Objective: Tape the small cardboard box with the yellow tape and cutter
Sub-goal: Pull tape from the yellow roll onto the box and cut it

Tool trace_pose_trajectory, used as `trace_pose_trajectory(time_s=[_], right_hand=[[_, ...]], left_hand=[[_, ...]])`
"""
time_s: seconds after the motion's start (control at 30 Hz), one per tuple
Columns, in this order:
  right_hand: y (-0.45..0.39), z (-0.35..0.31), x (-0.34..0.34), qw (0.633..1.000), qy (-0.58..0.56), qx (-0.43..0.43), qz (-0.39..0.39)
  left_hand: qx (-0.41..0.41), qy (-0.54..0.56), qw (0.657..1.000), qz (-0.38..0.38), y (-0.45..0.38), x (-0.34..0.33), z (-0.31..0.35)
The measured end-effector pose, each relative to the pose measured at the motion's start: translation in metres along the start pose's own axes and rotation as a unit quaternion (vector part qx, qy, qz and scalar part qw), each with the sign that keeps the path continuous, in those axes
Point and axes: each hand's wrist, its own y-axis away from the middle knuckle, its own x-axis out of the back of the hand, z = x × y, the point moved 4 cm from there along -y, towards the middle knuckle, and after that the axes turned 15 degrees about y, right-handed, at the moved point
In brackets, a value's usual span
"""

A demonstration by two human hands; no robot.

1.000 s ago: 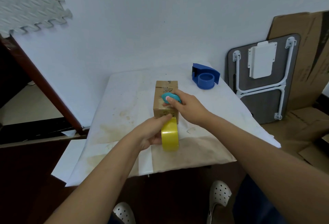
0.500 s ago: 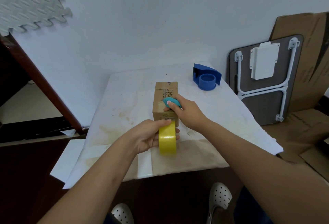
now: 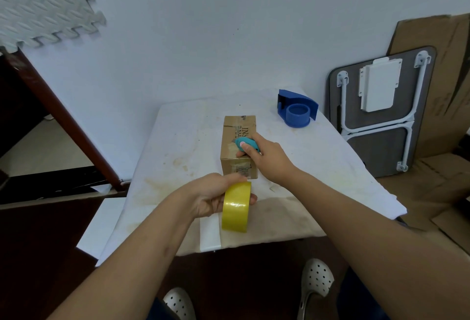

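A small brown cardboard box point(image 3: 237, 128) lies lengthwise in the middle of the white-covered table point(image 3: 178, 146). Its top and near end carry old tape. My right hand point(image 3: 267, 159) grips a teal cutter point(image 3: 248, 144) and rests it on the near part of the box top, thumb on the cutter. My left hand point(image 3: 213, 196) holds the roll of yellow tape point(image 3: 236, 206) upright just in front of the box's near end, thumb at the box's lower edge. Whether a strip of tape runs from the roll to the box is not visible.
A blue tape dispenser point(image 3: 296, 111) stands at the back right of the table. A folded grey table point(image 3: 379, 113) and flattened cardboard point(image 3: 437, 70) lean on the wall to the right. A dark wooden frame point(image 3: 61, 118) stands to the left. My white shoes point(image 3: 318, 279) show below the table's edge.
My left hand has drawn the yellow roll slightly toward me, away from the box's near end. My right hand keeps the cutter on the box top, nearly unmoved.
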Motion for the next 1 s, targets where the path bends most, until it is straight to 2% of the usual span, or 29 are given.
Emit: trace_pose_trajectory(time_s=[0.23, 0.6, 0.8, 1.0], right_hand=[[0.003, -0.001, 0.003, 0.999, -0.038, 0.002, 0.007], [0.003, 0.002, 0.000, 0.997, -0.081, -0.012, 0.009], [0.001, -0.001, 0.009, 0.993, -0.112, -0.027, -0.026], [0.004, -0.014, 0.039, 0.999, -0.054, 0.011, 0.000]], left_hand=[[-0.022, 0.124, 0.992, 0.012, -0.007, 0.000, -0.008], [-0.006, 0.105, 0.994, 0.026, -0.012, 0.006, 0.003], [-0.037, 0.086, 0.995, 0.043, -0.014, 0.000, 0.001], [-0.059, 0.080, 0.994, 0.047, -0.013, -0.001, 0.000]])
